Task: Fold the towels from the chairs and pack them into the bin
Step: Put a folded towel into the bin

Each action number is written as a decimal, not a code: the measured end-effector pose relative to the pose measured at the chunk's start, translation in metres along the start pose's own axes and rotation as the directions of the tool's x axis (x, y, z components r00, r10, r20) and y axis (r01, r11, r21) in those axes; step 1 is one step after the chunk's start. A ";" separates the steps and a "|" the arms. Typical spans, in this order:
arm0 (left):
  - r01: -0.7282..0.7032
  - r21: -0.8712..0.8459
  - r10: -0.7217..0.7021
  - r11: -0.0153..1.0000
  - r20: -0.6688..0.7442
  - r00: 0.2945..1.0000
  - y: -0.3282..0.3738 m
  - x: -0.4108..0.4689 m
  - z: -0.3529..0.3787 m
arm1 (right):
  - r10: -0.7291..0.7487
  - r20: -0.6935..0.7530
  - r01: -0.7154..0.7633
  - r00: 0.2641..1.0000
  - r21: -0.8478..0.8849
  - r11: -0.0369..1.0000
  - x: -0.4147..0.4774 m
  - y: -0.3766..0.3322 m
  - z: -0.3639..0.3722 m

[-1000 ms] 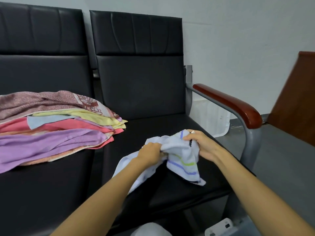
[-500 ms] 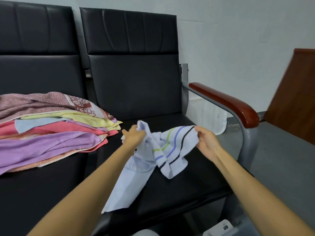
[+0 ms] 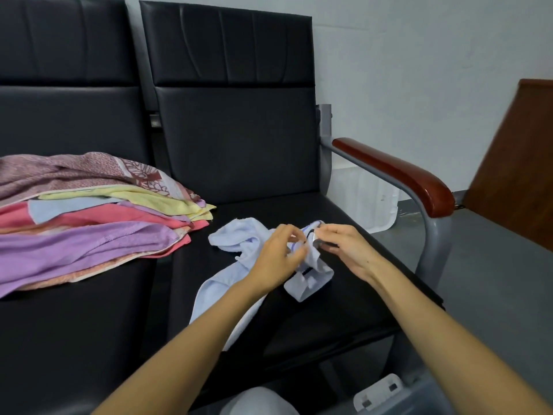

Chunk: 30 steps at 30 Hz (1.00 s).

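Left hand [image 3: 276, 260] and right hand [image 3: 344, 250] both pinch the striped end of the pale blue towel [image 3: 230, 239], bunched on my right chair seat [image 3: 284, 211]. Risk: corners mismatched, fold goes crooked; the trailing tail could slide off the front edge. Towel stack [image 3: 89, 229] lies on the next seat.

black chairs [image 3: 299, 307], towel stack [image 3: 89, 217], pale-blue towel [image 3: 233, 238]
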<state>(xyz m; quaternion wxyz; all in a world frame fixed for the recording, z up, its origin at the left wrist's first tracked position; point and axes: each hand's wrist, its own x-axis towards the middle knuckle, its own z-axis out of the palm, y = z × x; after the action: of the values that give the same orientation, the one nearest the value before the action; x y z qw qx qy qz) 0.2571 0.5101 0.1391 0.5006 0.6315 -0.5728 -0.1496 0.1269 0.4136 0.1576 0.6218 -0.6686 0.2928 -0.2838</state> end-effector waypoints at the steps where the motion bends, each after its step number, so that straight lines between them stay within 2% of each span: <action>1: 0.001 0.021 -0.002 1.000 0.053 0.999 0.003 -0.002 0.000 | 0.001 0.001 -0.001 1.000 0.027 1.000 0.000 -0.002 0.003; 3: 0.012 0.108 -0.019 0.994 0.065 0.998 0.003 -0.004 0.003 | 0.002 0.007 -0.003 1.000 0.093 0.996 0.000 -0.008 0.011; 6: 0.030 0.100 -0.017 0.994 -0.128 0.992 0.008 0.001 -0.006 | -0.036 -0.005 0.036 0.999 0.114 0.993 0.001 -0.022 0.019; 7: 0.033 0.088 -0.019 0.996 -0.154 0.988 0.009 0.003 -0.012 | -0.051 -0.011 0.052 0.999 0.126 0.991 0.002 -0.025 0.020; 10: 0.115 -0.056 -0.123 0.992 -0.164 0.979 0.015 0.007 -0.032 | -0.071 0.019 0.067 0.997 0.163 0.984 0.004 -0.037 0.026; 13: 0.267 -0.270 -0.329 0.925 -0.218 0.919 0.021 0.010 -0.047 | -0.066 0.019 0.061 0.998 0.212 0.975 0.006 -0.034 0.035; 15: 0.342 -0.344 -0.437 0.874 -0.249 0.864 0.018 0.014 -0.057 | -0.021 0.122 0.006 0.992 0.123 0.992 0.006 -0.021 0.039; 17: 0.385 -0.414 -0.521 0.825 -0.291 0.803 0.018 0.013 -0.069 | 0.077 0.279 -0.042 0.957 -0.129 0.991 0.002 -0.010 0.049; 18: 0.390 -0.472 -0.560 0.791 -0.299 0.773 0.020 0.011 -0.075 | 0.108 0.305 -0.030 0.946 -0.250 0.968 -0.001 -0.005 0.057; 19: 0.375 -0.529 -0.580 0.761 -0.298 0.758 0.023 0.009 -0.080 | 0.102 0.296 0.001 0.950 -0.330 0.944 -0.001 -0.001 0.064; 21: 0.344 -0.555 -0.565 0.758 -0.296 0.770 0.029 0.003 -0.089 | 0.018 0.180 0.060 0.983 -0.417 0.907 0.001 0.000 0.081; 22: 0.331 -0.499 -0.526 0.801 -0.319 0.789 0.032 -0.002 -0.094 | -0.024 0.113 0.071 0.993 -0.431 0.900 0.004 -0.003 0.088; 24: 0.246 -0.275 -0.337 0.929 -0.360 0.870 0.027 -0.012 -0.103 | -0.104 0.025 0.105 0.994 -0.408 0.907 0.009 -0.011 0.093; 26: 0.175 0.001 -0.172 0.985 -0.190 0.967 0.018 -0.020 -0.117 | -0.201 -0.010 0.179 0.980 -0.411 0.894 0.012 -0.025 0.095; 27: 0.149 0.188 -0.142 0.971 -0.050 0.989 0.013 -0.021 -0.124 | -0.244 -0.006 0.218 0.970 -0.432 0.875 0.012 -0.032 0.096; 28: 0.078 0.394 -0.120 0.916 0.082 0.989 0.008 -0.021 -0.129 | -0.281 0.018 0.260 0.959 -0.442 0.858 0.012 -0.040 0.097; 29: 0.014 0.563 -0.112 0.827 0.141 0.984 0.007 -0.020 -0.132 | -0.305 0.060 0.299 0.951 -0.437 0.848 0.012 -0.047 0.099; 30: -0.016 0.634 -0.078 0.773 0.119 0.990 0.009 -0.018 -0.134 | -0.315 0.106 0.329 0.943 -0.417 0.847 0.012 -0.054 0.099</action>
<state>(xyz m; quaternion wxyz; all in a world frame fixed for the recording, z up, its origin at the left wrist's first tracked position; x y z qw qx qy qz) 0.3487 0.5893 0.2005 0.2155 0.7606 -0.6125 0.0003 0.2107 0.4737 0.2047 0.4078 -0.8331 0.2213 -0.3012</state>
